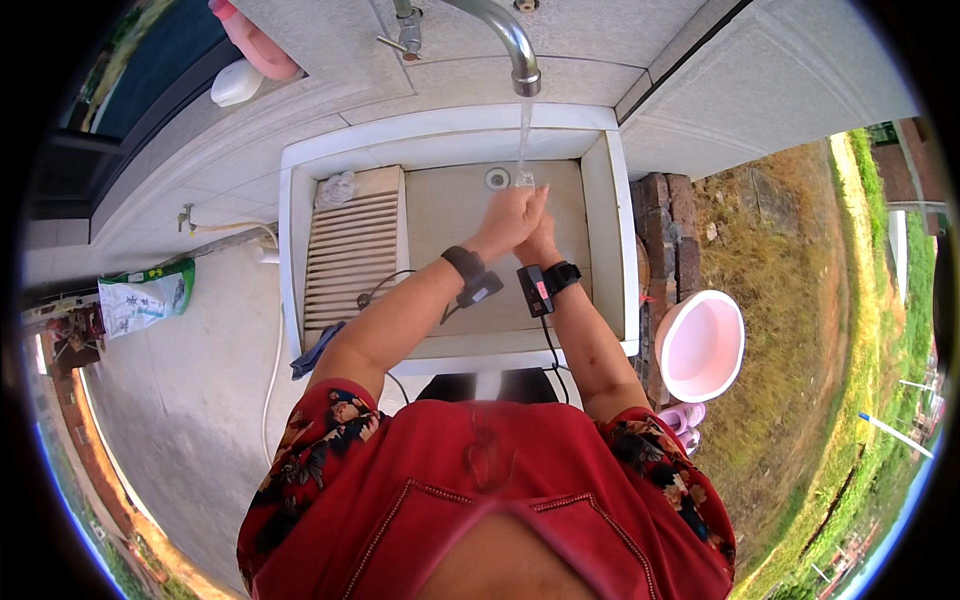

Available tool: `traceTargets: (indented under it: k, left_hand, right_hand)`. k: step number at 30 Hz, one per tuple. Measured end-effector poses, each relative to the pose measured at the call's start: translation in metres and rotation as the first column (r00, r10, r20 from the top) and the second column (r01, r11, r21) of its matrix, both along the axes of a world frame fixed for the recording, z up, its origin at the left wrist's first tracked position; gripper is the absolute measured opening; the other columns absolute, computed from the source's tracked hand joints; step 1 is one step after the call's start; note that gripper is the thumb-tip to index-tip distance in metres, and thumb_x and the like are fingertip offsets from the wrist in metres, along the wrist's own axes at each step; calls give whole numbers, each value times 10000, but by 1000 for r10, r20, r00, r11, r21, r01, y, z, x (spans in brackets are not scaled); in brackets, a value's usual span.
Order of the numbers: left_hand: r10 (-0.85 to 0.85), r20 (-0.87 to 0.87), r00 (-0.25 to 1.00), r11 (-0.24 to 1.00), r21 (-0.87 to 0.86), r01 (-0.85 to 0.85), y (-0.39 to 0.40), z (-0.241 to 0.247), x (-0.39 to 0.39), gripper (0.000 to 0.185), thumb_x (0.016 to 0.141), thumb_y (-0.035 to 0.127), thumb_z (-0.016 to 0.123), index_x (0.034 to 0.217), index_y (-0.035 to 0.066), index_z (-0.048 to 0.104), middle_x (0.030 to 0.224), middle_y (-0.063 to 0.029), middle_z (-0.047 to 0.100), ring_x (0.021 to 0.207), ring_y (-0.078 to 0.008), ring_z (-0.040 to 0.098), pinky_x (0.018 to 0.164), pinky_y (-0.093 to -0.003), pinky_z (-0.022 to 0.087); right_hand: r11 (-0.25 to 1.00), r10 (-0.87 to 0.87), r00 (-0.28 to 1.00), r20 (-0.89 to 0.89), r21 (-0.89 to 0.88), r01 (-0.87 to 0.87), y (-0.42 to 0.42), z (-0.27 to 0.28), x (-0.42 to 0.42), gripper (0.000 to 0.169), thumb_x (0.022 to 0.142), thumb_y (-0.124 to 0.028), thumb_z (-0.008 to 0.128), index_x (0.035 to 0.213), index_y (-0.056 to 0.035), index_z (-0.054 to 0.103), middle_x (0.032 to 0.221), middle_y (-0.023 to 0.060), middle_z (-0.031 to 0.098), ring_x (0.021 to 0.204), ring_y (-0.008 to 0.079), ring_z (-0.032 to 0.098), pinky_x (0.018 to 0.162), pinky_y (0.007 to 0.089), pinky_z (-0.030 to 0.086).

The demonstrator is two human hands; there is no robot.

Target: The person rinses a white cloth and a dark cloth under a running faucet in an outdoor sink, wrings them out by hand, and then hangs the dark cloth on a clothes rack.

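Observation:
Water (526, 139) runs from the curved metal faucet (517, 49) down to my two hands, which are pressed together over the sink basin (450, 217). My left hand (511, 217) comes from the left side and overlaps my right hand (541, 234), whose fingers are partly hidden. No object shows between them. Black straps with small cabled devices sit on both wrists. Near my hands is the round drain (496, 178). A ribbed washboard (352, 255) fills the sink's left side, with a crumpled clear plastic piece (336, 189) at its top.
A dark blue cloth (315, 352) hangs over the sink's near left corner. A pink bottle (255, 41) and a white soap box (236, 82) stand on the ledge at upper left. A pink basin (701, 346) and pink shoes (684, 421) are at the right, beside bricks (664, 247).

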State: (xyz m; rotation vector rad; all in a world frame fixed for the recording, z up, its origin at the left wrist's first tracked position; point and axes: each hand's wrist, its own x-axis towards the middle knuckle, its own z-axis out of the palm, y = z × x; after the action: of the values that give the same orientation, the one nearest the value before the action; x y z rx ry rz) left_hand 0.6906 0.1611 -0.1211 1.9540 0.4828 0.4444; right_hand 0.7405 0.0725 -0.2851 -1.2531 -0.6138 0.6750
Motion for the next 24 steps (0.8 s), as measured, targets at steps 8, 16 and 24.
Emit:
traceTargets:
  k: [8, 16, 24]
  left_hand:
    - [75, -88, 993, 990, 129, -63, 29, -47, 5, 363, 949, 286, 534, 775, -21, 619, 671, -232, 601, 637, -432, 585, 626, -451, 479]
    - [-98, -134, 986, 966, -253, 62, 40, -49, -21, 364, 954, 349, 574, 1157, 48, 594, 1022, -142, 689, 938, -225, 650, 796, -359, 511]
    - [-42, -313, 949, 943, -325, -66, 53, -39, -24, 470, 969, 378, 582, 1351, 107, 539, 1206, -67, 627, 1014, -172, 618, 845, -324, 509]
  right_hand:
    - [931, -30, 967, -253, -360, -65, 11, 36, -1, 242, 1007, -282, 495, 1039, -71, 609, 864, 21, 606, 763, 162, 585, 628, 303, 454]
    - [938, -284, 570, -771, -347, -2, -15, 75, 20, 367, 997, -297, 501, 1242, -35, 577, 1082, 86, 644, 935, 197, 608, 789, 339, 472]
    - [990, -71, 724, -686, -134, -30, -21, 77, 10, 336, 1012, -238, 476, 1251, -21, 569, 1115, 85, 642, 963, 207, 608, 774, 371, 485]
